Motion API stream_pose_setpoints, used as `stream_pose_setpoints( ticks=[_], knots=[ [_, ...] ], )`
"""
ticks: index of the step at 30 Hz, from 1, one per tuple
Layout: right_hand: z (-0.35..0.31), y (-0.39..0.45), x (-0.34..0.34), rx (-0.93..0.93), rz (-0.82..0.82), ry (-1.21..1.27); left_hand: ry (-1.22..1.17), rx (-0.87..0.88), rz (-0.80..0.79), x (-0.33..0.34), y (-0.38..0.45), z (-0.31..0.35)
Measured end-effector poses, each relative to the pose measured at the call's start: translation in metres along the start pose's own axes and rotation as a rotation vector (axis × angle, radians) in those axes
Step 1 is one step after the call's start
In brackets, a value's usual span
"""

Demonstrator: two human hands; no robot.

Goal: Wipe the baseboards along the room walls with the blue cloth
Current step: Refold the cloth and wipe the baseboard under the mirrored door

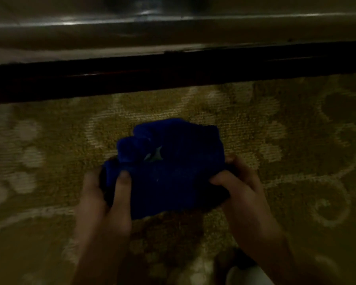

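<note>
The blue cloth [173, 167] is bunched up over the carpet in the middle of the view, with a small pale tag showing on its top. My left hand [107, 198] grips its left edge, thumb on top. My right hand [240, 186] pinches its right edge. A dark baseboard [173, 73] runs across the view just beyond the cloth, at the foot of a pale wall [90, 44]. The cloth is apart from the baseboard. The room is dim and the picture is blurred.
A patterned yellow-green carpet [296, 151] covers the floor on all sides of the hands. A shiny ledge or rail [214, 17] runs along the wall above the baseboard. Something pale [247, 274] shows at the bottom edge.
</note>
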State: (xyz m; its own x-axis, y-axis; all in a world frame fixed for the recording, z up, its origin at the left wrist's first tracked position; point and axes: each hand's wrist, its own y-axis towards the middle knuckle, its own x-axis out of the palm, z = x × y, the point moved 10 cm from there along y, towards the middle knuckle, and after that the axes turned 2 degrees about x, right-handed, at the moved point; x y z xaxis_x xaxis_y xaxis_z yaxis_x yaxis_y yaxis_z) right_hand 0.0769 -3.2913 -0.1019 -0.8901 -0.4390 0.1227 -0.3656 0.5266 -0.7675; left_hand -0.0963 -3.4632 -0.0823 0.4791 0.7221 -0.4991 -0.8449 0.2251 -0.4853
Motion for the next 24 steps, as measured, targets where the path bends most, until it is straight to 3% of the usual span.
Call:
stream_pose_setpoints(
  ticks=[3,6,8,11,13,19,24],
  knots=[
    [-0.019,-0.010,0.005,-0.197,0.000,-0.218,0.091,0.099,0.046,-0.001,-0.005,0.012],
    [-0.032,-0.022,0.022,-0.563,0.122,-0.837,0.155,0.216,0.121,0.002,-0.019,0.014],
    [-0.027,-0.024,0.032,-0.739,0.233,-1.024,0.187,0.290,0.186,-0.001,-0.028,0.008],
    [-0.030,-0.024,0.036,-0.850,0.307,-1.048,0.214,0.384,0.179,0.012,-0.034,-0.001],
    [-0.030,-0.024,0.036,-0.894,0.306,-1.059,0.276,0.402,0.262,0.009,-0.032,-0.001],
    [-0.025,-0.021,0.034,-0.885,0.379,-1.052,0.359,0.451,0.386,0.007,-0.037,-0.003],
    [-0.023,-0.022,0.031,-0.876,0.340,-1.017,0.366,0.495,0.422,0.008,-0.041,-0.001]
  ],
)
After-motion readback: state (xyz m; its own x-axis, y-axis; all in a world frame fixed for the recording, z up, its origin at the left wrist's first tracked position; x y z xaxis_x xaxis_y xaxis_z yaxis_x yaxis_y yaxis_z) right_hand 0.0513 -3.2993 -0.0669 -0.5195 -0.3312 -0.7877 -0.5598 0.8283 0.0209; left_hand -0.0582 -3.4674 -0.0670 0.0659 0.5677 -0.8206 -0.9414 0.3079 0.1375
